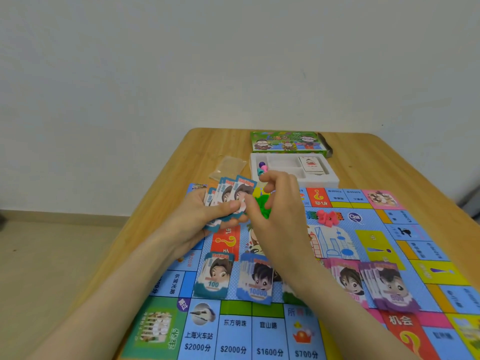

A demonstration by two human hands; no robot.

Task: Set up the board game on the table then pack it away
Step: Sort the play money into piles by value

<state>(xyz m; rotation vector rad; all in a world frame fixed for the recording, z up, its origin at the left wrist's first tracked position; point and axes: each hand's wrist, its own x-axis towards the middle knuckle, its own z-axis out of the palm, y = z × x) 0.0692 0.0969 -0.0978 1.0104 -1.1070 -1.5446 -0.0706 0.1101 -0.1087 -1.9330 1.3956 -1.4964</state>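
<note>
Your left hand (207, 214) grips a fan of notes (233, 193), thumb pressed across their lower part. Your right hand (275, 203) pinches the front note at its lower edge between thumb and forefinger, its other fingers curled loosely above. It looks as if you are sorting the play money by value.

To do this well, slide only the front note free, sideways off the fan, and clamp the rest with your left thumb so they do not splay or drop. Read the number before you lay the note down; the teal notes in your hand seem to match the 100 stack (215, 276), though the print is too blurred to be sure. Set each note square on its pile.

The fan hangs above the far left part of the board (233, 333), which lies flat on the counter (181, 162). The 100 stack and the 10000 stack (255, 281) lie on the board below your hands, between your forearms. The pink stack (345, 279) and the purple stack (389, 284) lie to the right of your right forearm. Small green pieces (262, 203) lie on the board, partly hidden by your right hand, so mind them as you lower it.
</note>
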